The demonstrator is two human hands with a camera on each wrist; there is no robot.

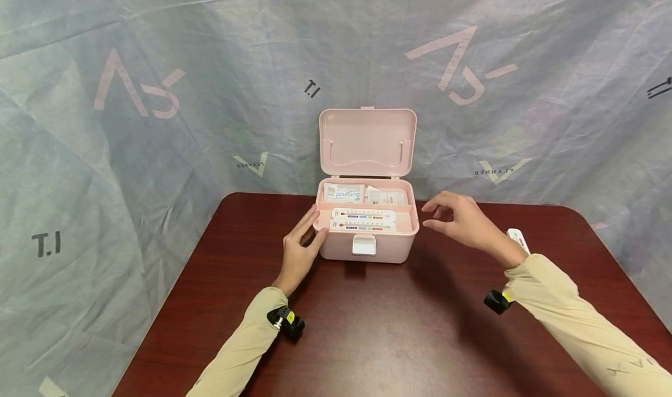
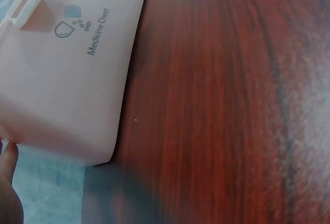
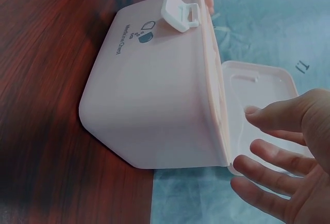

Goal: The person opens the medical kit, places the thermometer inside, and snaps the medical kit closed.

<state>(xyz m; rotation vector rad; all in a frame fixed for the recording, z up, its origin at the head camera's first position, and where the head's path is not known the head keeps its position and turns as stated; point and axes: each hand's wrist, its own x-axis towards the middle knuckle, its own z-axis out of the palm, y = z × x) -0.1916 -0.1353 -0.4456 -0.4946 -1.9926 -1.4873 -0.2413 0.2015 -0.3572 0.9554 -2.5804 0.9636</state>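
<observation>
A pink medicine chest (image 1: pixel 366 248) stands with its lid (image 1: pixel 367 143) raised at the back. Two white thermometer strips (image 1: pixel 363 214) lie side by side in the front compartment of its upper tray. Behind them are a packet printed "Surgical" (image 1: pixel 343 193) and a clear-and-white pack (image 1: pixel 387 196). My left hand (image 1: pixel 301 248) touches the chest's left wall and rim with extended fingers. Just off the right side hovers my right hand (image 1: pixel 462 219), fingers loosely bent and nothing between them. In the right wrist view a gap shows between those fingertips and the chest.
A white, pen-like item (image 1: pixel 518 238) lies on the dark red wooden table (image 1: pixel 346 338), partly hidden behind my right wrist. Grey printed cloth (image 1: pixel 262 65) hangs right behind the table. The chest's white latch (image 1: pixel 364 245) hangs at the front.
</observation>
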